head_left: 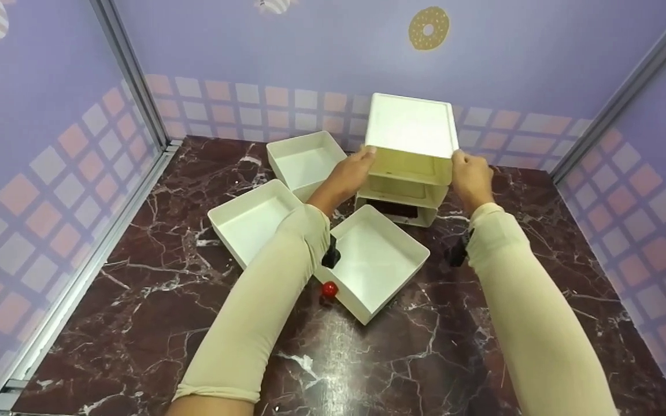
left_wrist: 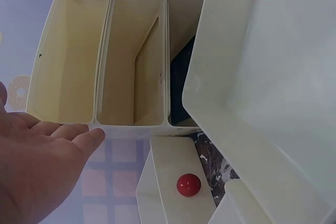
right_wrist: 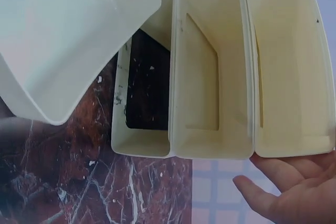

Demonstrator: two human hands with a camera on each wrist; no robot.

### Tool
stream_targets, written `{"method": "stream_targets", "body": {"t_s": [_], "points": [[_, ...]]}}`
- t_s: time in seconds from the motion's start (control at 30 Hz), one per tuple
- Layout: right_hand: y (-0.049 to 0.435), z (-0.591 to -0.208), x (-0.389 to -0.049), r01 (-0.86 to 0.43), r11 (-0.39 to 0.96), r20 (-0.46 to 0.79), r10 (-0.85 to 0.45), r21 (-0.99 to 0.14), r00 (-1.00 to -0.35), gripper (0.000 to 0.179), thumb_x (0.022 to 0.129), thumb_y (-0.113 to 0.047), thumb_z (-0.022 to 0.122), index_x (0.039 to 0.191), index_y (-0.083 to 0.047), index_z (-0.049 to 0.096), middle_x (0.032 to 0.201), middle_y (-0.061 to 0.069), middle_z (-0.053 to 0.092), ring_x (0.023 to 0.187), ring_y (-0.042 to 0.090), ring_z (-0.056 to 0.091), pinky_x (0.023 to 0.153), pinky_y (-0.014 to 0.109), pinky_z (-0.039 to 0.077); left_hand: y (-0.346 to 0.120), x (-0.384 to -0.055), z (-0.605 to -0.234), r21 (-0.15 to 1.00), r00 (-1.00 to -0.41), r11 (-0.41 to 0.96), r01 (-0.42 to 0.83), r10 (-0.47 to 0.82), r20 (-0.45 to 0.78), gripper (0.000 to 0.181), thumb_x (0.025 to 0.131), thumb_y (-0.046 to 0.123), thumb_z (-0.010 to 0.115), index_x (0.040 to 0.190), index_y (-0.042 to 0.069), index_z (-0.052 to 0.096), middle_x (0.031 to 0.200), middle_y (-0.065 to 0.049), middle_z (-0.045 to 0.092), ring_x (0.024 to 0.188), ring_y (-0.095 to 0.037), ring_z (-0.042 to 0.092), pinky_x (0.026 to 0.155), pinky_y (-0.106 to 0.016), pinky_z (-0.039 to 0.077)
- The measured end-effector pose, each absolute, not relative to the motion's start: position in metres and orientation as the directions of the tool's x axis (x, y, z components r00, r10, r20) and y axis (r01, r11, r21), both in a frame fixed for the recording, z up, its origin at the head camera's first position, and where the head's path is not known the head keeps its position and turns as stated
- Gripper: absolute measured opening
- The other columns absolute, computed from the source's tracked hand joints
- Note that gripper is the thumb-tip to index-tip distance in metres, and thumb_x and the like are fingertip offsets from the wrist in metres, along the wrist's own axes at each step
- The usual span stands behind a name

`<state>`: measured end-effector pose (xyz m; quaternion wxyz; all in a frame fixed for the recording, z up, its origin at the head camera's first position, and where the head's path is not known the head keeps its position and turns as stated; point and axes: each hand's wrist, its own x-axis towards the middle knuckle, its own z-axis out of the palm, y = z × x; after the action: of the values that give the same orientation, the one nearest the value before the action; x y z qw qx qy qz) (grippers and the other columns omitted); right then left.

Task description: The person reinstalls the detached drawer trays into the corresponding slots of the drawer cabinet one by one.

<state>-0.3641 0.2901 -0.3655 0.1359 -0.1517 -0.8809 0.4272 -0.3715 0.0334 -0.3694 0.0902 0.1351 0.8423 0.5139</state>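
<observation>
Three pale housings stand stacked with their hollow fronts facing me. My left hand (head_left: 347, 176) grips the left side of the top housing (head_left: 411, 124), its thumb at the front upper corner. On the opposite side my right hand (head_left: 473, 176) holds the same housing near its front edge. Below it come the middle housing (right_wrist: 202, 93) and the bottom housing (head_left: 428, 216), where a dark panel (right_wrist: 149, 80) shows inside. A white drawer (head_left: 376, 254) lies in front of the stack, a round red knob (head_left: 329, 289) on its front wall.
Two more white drawers lie left of the stack, the rear drawer (head_left: 307, 162) and the nearer drawer (head_left: 252, 222), partly behind my left sleeve. The dark marbled surface (head_left: 136, 323) is bounded by lilac panels (head_left: 223, 58) at the back and both sides.
</observation>
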Motion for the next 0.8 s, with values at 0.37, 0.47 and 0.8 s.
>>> {"method": "stream_targets", "body": {"t_s": [0.37, 0.47, 0.8], "points": [[0.291, -0.363, -0.363, 0.169, 0.59, 0.093, 0.387, -0.789, -0.917, 0.043, 0.102, -0.039, 0.035, 0.064, -0.02, 0.043, 0.084, 0.007, 0.053, 0.097, 0.029, 0.052, 0.072, 0.031, 0.041, 0.034, -0.374, -0.368, 0.896, -0.941, 0.434, 0.097, 0.332, -0.059, 0.067, 0.109, 0.053, 0.024, 0.164, 0.015, 0.019, 0.172, -0.001, 0.015, 0.16, -0.022, 0.012, 0.132, -0.036, 0.01], [0.293, -0.364, -0.363, 0.171, 0.584, 0.093, 0.393, -0.794, -0.915, 0.044, 0.101, -0.04, 0.036, 0.064, -0.019, 0.044, 0.082, 0.005, 0.052, 0.094, 0.027, 0.052, 0.069, 0.03, 0.041, 0.034, -0.374, -0.369, 0.893, -0.939, 0.439, 0.095, 0.337, -0.066, 0.069, 0.108, 0.055, 0.023, 0.164, 0.016, 0.015, 0.172, -0.001, 0.015, 0.16, -0.021, 0.011, 0.132, -0.036, 0.009], [0.292, -0.367, -0.363, 0.147, 0.583, 0.111, 0.383, -0.799, -0.917, 0.044, 0.103, -0.042, 0.037, 0.064, -0.02, 0.042, 0.084, 0.007, 0.053, 0.095, 0.028, 0.053, 0.074, 0.031, 0.042, 0.019, -0.328, -0.395, 0.533, -0.891, 0.736, 0.418, 0.446, 0.084, 0.074, 0.106, 0.062, 0.018, 0.165, 0.016, 0.014, 0.172, -0.002, 0.017, 0.158, -0.028, 0.02, 0.13, -0.052, 0.01]]}}
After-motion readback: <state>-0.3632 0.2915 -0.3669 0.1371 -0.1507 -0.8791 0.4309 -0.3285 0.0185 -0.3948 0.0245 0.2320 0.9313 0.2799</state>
